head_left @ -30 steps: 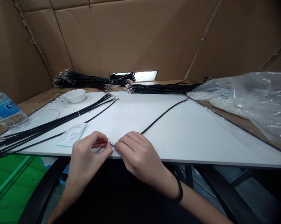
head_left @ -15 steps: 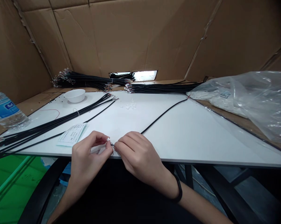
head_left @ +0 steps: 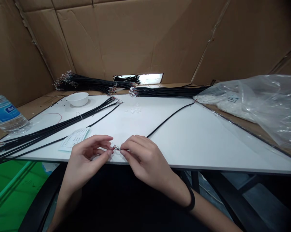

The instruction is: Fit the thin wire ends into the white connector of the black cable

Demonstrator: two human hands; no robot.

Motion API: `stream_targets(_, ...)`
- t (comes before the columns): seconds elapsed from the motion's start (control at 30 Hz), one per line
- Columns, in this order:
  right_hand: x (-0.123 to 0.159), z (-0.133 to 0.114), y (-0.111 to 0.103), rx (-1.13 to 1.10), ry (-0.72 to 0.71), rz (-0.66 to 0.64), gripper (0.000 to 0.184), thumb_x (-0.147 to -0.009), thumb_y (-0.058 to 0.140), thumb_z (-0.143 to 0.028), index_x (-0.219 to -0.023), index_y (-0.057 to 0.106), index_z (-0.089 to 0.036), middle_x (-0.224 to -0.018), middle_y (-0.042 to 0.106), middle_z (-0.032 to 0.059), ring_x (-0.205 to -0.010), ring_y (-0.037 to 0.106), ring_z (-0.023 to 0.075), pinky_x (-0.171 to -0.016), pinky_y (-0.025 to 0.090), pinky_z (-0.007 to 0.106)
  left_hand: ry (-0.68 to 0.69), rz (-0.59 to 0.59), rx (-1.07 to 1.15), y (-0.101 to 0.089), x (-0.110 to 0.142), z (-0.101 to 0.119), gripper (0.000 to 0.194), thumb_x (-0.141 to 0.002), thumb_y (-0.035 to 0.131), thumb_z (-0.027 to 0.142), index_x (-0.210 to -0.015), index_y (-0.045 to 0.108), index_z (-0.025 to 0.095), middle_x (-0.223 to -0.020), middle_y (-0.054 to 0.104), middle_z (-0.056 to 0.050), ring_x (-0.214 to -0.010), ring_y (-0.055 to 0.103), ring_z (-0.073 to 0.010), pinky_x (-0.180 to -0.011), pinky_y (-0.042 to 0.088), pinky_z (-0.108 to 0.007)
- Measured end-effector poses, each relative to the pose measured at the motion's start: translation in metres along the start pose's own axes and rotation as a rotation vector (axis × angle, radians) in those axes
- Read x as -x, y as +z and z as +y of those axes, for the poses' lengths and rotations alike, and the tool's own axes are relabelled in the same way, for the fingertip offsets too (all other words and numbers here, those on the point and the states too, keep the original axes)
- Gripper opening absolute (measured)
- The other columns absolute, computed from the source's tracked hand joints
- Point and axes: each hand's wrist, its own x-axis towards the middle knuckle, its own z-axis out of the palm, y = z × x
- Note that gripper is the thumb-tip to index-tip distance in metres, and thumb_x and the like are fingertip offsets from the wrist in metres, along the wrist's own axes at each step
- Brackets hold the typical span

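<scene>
Between thumb and index finger, my right hand [head_left: 145, 158] pinches the end of a black cable [head_left: 170, 119], just above the table's front edge. Thin coloured wires [head_left: 116, 148] fan out of that end toward the left. My left hand [head_left: 88, 159] is at the wire tips, its index finger raised. Its thumb and another fingertip come together beside the wires; what lies between them is too small to make out. The cable runs from behind my right hand up to the table's back right.
Black cable bundles [head_left: 55, 125] lie at left, with more bundles [head_left: 169, 91] along the back. A white bowl [head_left: 77, 99], loose white connectors [head_left: 135, 109], a paper label [head_left: 74, 140], a water bottle [head_left: 7, 114] and a clear plastic bag [head_left: 256, 103] surround the white table [head_left: 208, 138].
My left index finger has lifted off its thumb, and the white connector that showed there is out of sight. The coloured wires now show more between my hands. My right hand stays on the cable.
</scene>
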Motion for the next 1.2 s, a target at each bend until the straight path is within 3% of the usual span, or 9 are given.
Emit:
stream_targets(0.3, -0.004, -0.006, -0.010, -0.270, 0.087, -0.086, 0.012, -0.087, 0.058, -0.011, -0.079, 0.064, -0.016, -0.077, 0.058, 0.0001, -0.069, 0.053, 0.0116, -0.063, 0.041, 0.024, -0.038, -0.105, 0.104, -0.004, -0.004, 0.002, 0.021, -0.077, 0.071, 0.012, -0.096, 0.072, 0.019, -0.076, 0.072, -0.003, -0.068, 0.068, -0.0130, -0.060, 0.056, -0.018)
stream_targets(0.4, -0.006, -0.008, -0.013, -0.289, 0.122, -0.153, 0.014, -0.085, 0.060, -0.010, -0.073, 0.065, -0.016, -0.074, 0.057, -0.0007, -0.068, 0.054, 0.0111, -0.062, 0.041, 0.023, -0.048, -0.184, 0.138, -0.008, -0.007, 0.002, 0.021, -0.075, 0.071, 0.010, -0.095, 0.071, 0.018, -0.073, 0.073, -0.004, -0.064, 0.068, -0.0134, -0.059, 0.056, -0.019)
stream_targets(0.57, -0.005, -0.006, -0.010, -0.239, 0.141, -0.206, 0.009, -0.083, 0.063, -0.010, -0.080, 0.069, -0.016, -0.076, 0.061, -0.0001, -0.068, 0.056, 0.0117, -0.063, 0.042, 0.024, -0.079, -0.253, 0.151, -0.010, -0.009, 0.002, 0.024, -0.075, 0.070, 0.008, -0.096, 0.071, 0.019, -0.071, 0.074, -0.003, -0.061, 0.069, -0.0144, -0.058, 0.058, -0.022)
stream_targets(0.8, -0.004, -0.005, -0.009, -0.251, 0.134, -0.112, 0.013, -0.081, 0.060, -0.005, -0.078, 0.067, -0.015, -0.075, 0.059, -0.0002, -0.068, 0.055, 0.0112, -0.061, 0.041, 0.023, -0.060, -0.107, 0.150, -0.004, -0.003, 0.006, 0.026, -0.070, 0.073, 0.008, -0.094, 0.073, 0.019, -0.078, 0.073, -0.004, -0.074, 0.070, -0.0163, -0.068, 0.060, -0.024)
stream_targets(1.2, -0.006, -0.006, -0.012, -0.294, 0.152, -0.110, 0.015, -0.081, 0.058, -0.003, -0.077, 0.066, -0.015, -0.075, 0.058, -0.0004, -0.069, 0.055, 0.0109, -0.060, 0.041, 0.022, 0.031, -0.189, 0.071, -0.006, -0.001, 0.002, 0.027, -0.073, 0.072, 0.010, -0.098, 0.072, 0.021, -0.084, 0.072, -0.004, -0.077, 0.070, -0.0178, -0.070, 0.061, -0.027)
